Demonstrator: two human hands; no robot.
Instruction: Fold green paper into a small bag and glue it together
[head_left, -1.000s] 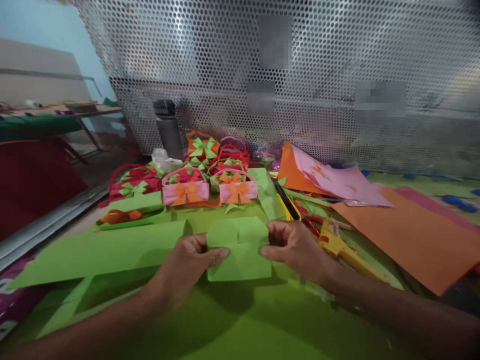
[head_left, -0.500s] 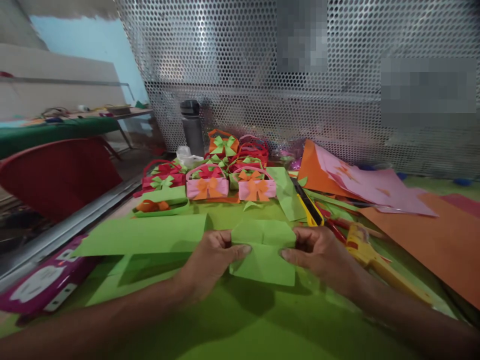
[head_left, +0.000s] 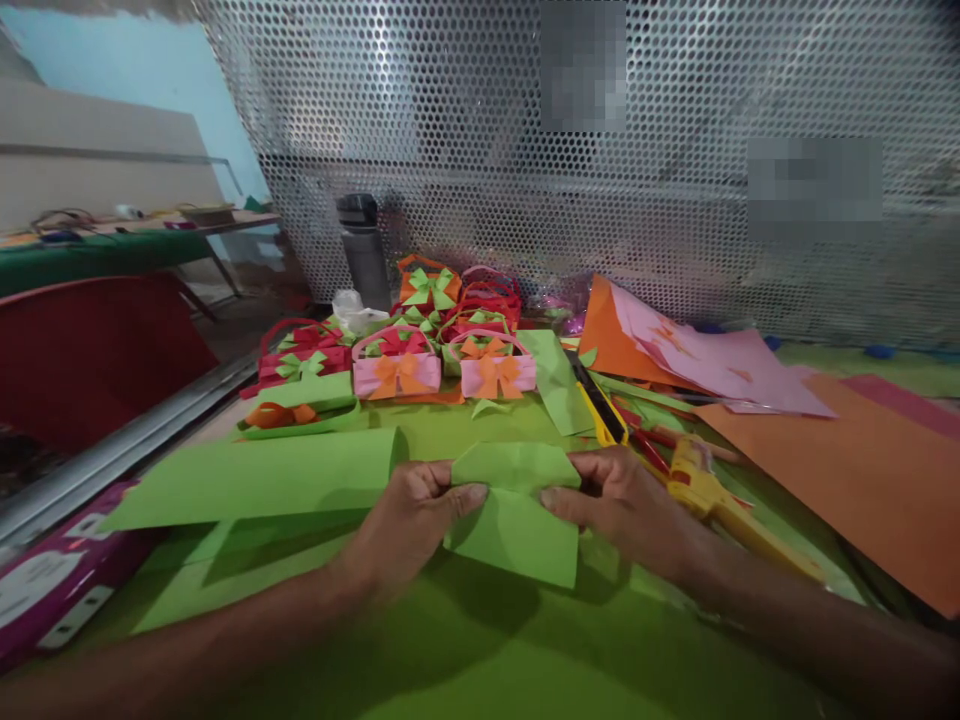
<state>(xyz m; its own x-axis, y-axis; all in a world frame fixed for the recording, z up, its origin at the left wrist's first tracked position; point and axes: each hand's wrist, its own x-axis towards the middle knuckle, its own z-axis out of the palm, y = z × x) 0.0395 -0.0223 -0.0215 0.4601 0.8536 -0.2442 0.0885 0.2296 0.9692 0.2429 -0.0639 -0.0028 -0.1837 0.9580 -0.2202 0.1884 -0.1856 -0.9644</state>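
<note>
A folded piece of green paper (head_left: 517, 520) lies on the green table cover in front of me. My left hand (head_left: 409, 520) pinches its left side between thumb and fingers. From the right, my right hand (head_left: 622, 500) pinches the opposite side the same way. The two thumbs point at each other across the middle of the piece, pressing the sides inward. Its upper part forms a folded flap, and the lower part hangs down as a flat panel.
A long green paper strip (head_left: 255, 480) lies to the left. Behind stand several paper baskets with bows (head_left: 397, 365). A yellow glue gun (head_left: 712, 495), a yellow cutter (head_left: 600, 405), orange card (head_left: 847, 470) and pink sheets (head_left: 720, 365) lie right. A perforated metal screen (head_left: 525, 150) backs the table.
Both hands have pushed the paper's sides closer together, so the piece is narrower at the middle. The view has shifted a little.
</note>
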